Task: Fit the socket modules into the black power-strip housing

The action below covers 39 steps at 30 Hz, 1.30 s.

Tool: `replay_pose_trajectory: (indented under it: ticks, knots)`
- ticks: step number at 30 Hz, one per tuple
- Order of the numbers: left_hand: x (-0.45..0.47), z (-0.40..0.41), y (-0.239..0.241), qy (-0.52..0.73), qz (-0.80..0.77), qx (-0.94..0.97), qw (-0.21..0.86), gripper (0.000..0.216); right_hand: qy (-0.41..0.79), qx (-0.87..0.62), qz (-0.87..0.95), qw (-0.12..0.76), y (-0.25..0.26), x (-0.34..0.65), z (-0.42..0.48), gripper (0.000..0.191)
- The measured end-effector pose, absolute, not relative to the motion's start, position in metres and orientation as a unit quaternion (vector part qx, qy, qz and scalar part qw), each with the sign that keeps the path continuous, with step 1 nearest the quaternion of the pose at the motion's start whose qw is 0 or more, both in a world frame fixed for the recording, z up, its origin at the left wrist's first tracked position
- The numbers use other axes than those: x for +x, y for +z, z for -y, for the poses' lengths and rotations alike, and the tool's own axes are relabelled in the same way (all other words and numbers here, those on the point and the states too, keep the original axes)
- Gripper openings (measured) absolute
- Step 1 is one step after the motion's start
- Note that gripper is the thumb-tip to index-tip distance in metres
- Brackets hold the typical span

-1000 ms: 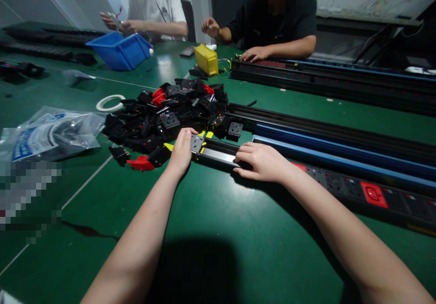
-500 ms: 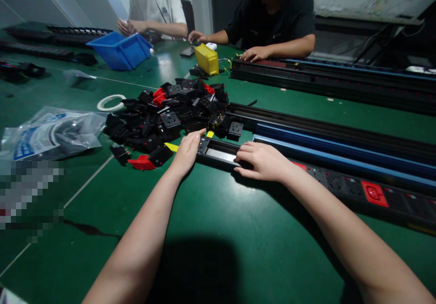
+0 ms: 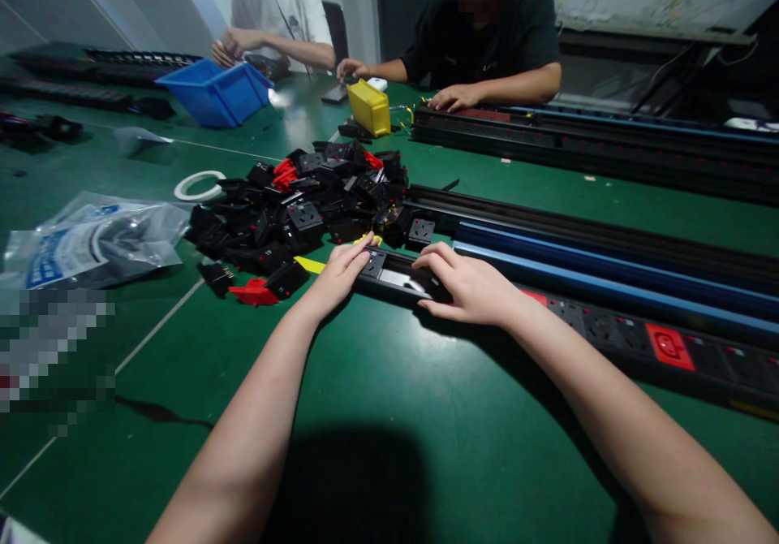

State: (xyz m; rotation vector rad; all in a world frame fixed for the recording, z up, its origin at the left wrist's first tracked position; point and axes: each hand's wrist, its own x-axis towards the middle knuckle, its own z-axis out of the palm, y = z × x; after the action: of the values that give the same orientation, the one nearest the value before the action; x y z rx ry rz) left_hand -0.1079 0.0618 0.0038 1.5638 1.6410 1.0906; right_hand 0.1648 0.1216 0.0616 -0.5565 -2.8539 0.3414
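Observation:
A long black power strip point(image 3: 614, 331) with an open channel runs from the middle toward the lower right. My left hand point(image 3: 337, 281) is closed about its left end, thumb and fingers pressed to the edge. Right beside the thumb, a black socket module point(image 3: 376, 264) sits in the channel. A pale strip point(image 3: 402, 281) shows in the channel's floor to its right. My right hand point(image 3: 471, 286) arches over the channel, thumb low at the near side and fingers raised at the far side, apart from each other. A dark part point(image 3: 436, 286) shows partly beneath it.
A heap of black and red socket modules point(image 3: 304, 203) lies beyond my left hand. Blue rails point(image 3: 608, 272) lie behind the strip. A tape ring point(image 3: 198, 186), a plastic bag point(image 3: 101, 239), a blue bin point(image 3: 213, 93) and a yellow bin point(image 3: 369, 107) are around. Two people sit opposite.
My left hand has shifted slightly right along the strip's end, and the socket module beside it shows more fully. My right hand's fingers have lifted and spread from the channel.

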Motion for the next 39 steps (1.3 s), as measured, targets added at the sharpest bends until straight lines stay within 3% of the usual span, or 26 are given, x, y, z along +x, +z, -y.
replay_pose_trajectory:
  ticks: [4, 8, 12, 22, 31, 39]
  knots:
    - [-0.104, -0.061, 0.006, 0.376, -0.63, 0.615, 0.288, 0.054, 0.121, -0.185, 0.968, 0.115, 0.06, 0.165, -0.122, 0.052]
    - [-0.101, -0.063, -0.002, 0.423, -0.658, 0.57, 0.253, 0.045, 0.127, -0.183, 0.967, 0.123, 0.059, 0.166, -0.123, 0.054]
    - [-0.1, -0.063, -0.005, 0.48, -0.643, 0.515, 0.303, 0.037, 0.129, -0.181, 0.966, 0.13, 0.056, 0.165, -0.124, 0.06]
    - [-0.098, -0.061, 0.009, 0.47, -0.602, 0.531, 0.368, 0.036, 0.122, -0.182, 0.967, 0.13, 0.056, 0.165, -0.123, 0.073]
    - [-0.104, -0.062, 0.011, 0.372, -0.556, 0.666, 0.331, 0.033, 0.126, -0.175, 0.967, 0.138, 0.055, 0.165, -0.124, 0.071]
    - [-0.105, -0.063, 0.013, 0.367, -0.496, 0.711, 0.337, 0.027, 0.137, -0.16, 0.969, 0.132, 0.058, 0.165, -0.123, 0.066]
